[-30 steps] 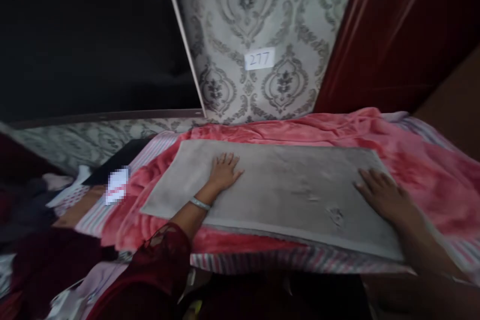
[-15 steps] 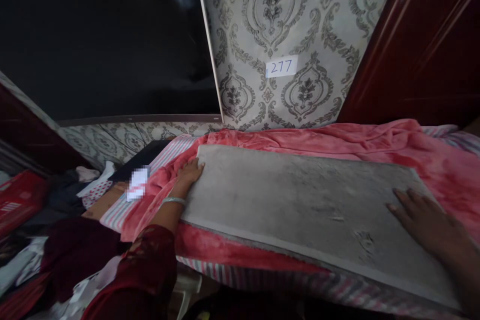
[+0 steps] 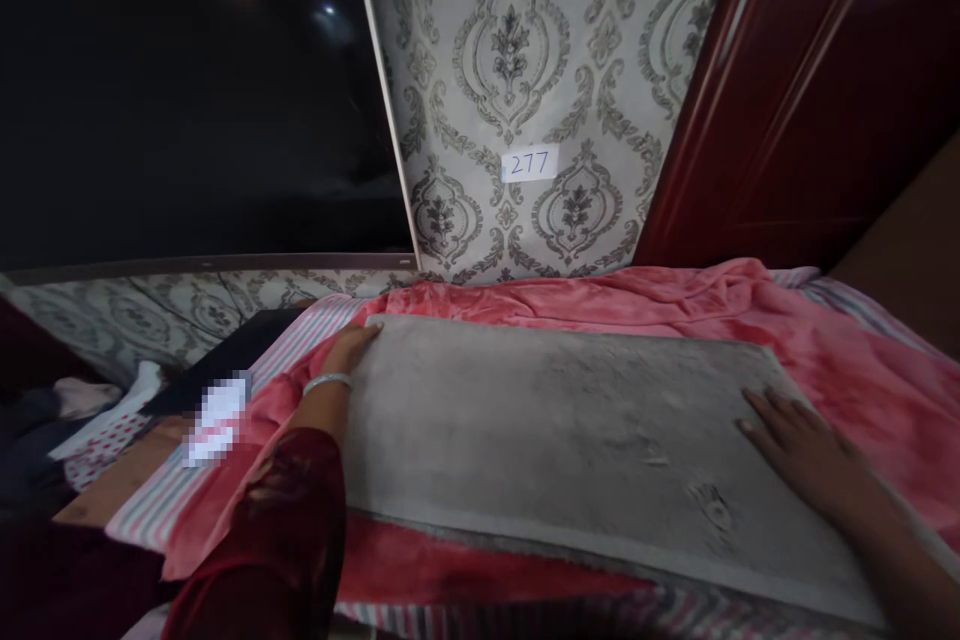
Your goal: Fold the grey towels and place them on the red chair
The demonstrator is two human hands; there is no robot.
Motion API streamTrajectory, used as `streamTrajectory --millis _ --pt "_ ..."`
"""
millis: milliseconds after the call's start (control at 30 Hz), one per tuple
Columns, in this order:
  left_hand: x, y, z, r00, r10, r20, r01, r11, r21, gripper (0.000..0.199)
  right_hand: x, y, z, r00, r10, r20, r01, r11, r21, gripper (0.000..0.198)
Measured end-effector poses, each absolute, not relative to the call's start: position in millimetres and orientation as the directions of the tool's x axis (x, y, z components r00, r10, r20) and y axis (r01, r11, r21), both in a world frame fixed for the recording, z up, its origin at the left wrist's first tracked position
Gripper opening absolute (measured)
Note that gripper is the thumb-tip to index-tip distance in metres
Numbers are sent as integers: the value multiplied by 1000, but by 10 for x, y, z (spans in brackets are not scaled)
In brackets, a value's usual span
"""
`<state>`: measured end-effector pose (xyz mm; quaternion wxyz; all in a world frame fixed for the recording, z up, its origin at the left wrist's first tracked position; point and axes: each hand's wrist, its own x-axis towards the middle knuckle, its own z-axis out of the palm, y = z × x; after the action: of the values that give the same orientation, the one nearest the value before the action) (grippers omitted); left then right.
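Note:
A long grey plush rug (image 3: 510,420) lies flat, with a layered edge along its front that looks folded. At its far left corner is my left hand (image 3: 351,348), closed on the corner; most of its fingers are hidden from view. A pale bracelet (image 3: 328,381) circles that wrist. My right hand (image 3: 795,440) rests palm down near the right end of the rug, its fingers stretched and slightly apart. Beneath the rug spreads a red-pink plush blanket (image 3: 840,350).
Striped cloth (image 3: 142,510) shows under the blanket, with a pixelated white item (image 3: 217,420) at left. Behind are a large black television screen (image 3: 187,110), patterned wallpaper with a paper label "277" (image 3: 530,163), and a dark red wooden panel (image 3: 787,90). Clothes (image 3: 105,440) lie far left.
My left hand has gone from lying spread on the rug's left edge to closing at its far corner. My right hand stays on the rug's right end. The view has shifted.

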<state>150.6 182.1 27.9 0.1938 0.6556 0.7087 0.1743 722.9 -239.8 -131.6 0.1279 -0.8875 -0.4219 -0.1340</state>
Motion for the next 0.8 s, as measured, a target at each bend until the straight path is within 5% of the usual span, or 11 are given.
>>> streamTrajectory --millis 233,600,800 --pt "1669 1986 199 -82 983 164 897 1 442 38 7153 -2418 -1210 619 735 277 786 -586 -199 77" --pt "1738 2013 -38 -95 988 123 940 49 338 47 7025 -2440 -1024 623 744 241 782 -599 -175 72" --pt "1744 1967 49 -74 988 139 942 23 335 31 7053 -2436 -1077 609 749 260 791 -595 -140 79"
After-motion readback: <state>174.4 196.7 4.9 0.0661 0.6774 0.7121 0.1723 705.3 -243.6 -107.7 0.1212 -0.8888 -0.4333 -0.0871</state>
